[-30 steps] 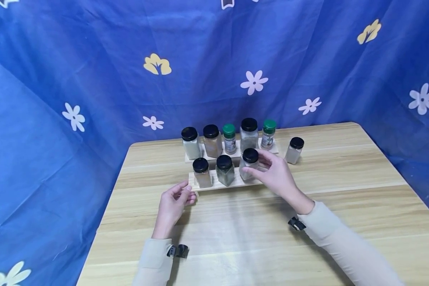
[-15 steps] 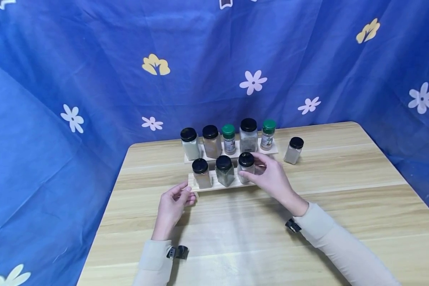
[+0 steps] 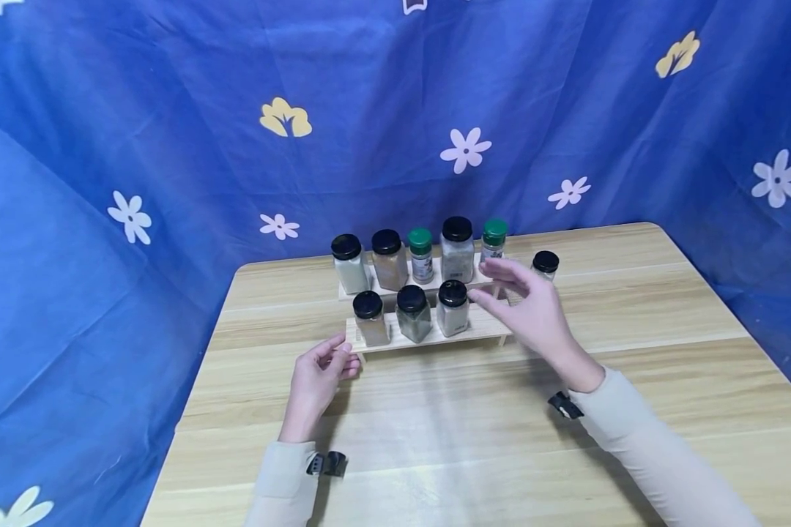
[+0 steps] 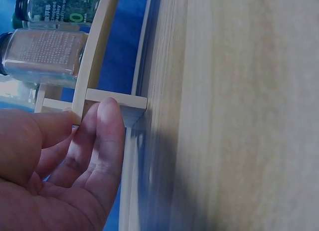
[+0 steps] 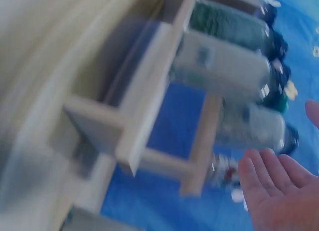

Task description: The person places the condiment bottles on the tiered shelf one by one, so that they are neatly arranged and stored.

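A two-tier wooden spice rack stands toward the table's back. My left hand pinches the left end of its front tier; in the left wrist view the thumb lies over the plank with fingers beneath. A black-lidded jar of pale powder stands upright on the front tier, right of a dark green herb jar and a brown spice jar. Just right of the pale jar is my right hand, fingers spread and holding nothing. The right wrist view shows its fingers extended.
On the back tier stand black-lidded jars and green-capped bottles. A smaller black-lidded jar on the table, right of the rack, is partly hidden by my right hand. A blue flowered cloth hangs behind the table.
My right hand set the pale powder jar slightly left and nearer on the front tier, then let go and moved right. My left hand stayed at the rack's end.
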`<state>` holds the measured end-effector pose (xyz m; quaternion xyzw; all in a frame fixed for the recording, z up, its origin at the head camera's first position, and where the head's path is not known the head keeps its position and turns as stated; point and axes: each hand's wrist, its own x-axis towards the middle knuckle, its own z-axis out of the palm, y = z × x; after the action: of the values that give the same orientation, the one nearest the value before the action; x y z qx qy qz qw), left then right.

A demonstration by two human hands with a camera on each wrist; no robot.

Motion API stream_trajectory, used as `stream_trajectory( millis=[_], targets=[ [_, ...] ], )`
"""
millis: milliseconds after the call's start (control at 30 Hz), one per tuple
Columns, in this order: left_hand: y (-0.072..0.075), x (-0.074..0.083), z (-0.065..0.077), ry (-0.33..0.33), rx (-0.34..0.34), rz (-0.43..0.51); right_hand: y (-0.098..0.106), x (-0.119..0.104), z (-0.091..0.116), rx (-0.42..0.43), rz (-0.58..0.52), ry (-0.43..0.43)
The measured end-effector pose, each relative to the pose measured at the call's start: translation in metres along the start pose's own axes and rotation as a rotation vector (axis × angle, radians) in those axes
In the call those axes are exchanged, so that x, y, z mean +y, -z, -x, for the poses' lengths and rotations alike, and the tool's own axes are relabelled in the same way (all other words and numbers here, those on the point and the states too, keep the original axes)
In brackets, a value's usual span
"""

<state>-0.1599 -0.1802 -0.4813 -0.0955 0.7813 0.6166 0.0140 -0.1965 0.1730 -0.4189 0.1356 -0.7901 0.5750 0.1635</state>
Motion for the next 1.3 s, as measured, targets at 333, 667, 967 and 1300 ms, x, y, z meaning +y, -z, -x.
stream_trajectory(
  millis=[333,667,967,1300],
  targets=[
    [0.001,0.000,0.000,0.004,-0.013,0.006,0.057,0.015,-0.019,0.183,0.004,-0.058],
    [0.002,0.000,0.001,0.013,-0.003,-0.021,0.083,0.072,-0.022,0.000,0.203,-0.260],
    [0.001,0.000,0.002,0.005,-0.001,-0.012,0.079,0.101,-0.017,-0.032,0.124,-0.347],
    [0.000,0.001,0.003,-0.009,-0.001,-0.005,0.078,0.110,-0.018,-0.009,0.163,-0.338]
  ],
)
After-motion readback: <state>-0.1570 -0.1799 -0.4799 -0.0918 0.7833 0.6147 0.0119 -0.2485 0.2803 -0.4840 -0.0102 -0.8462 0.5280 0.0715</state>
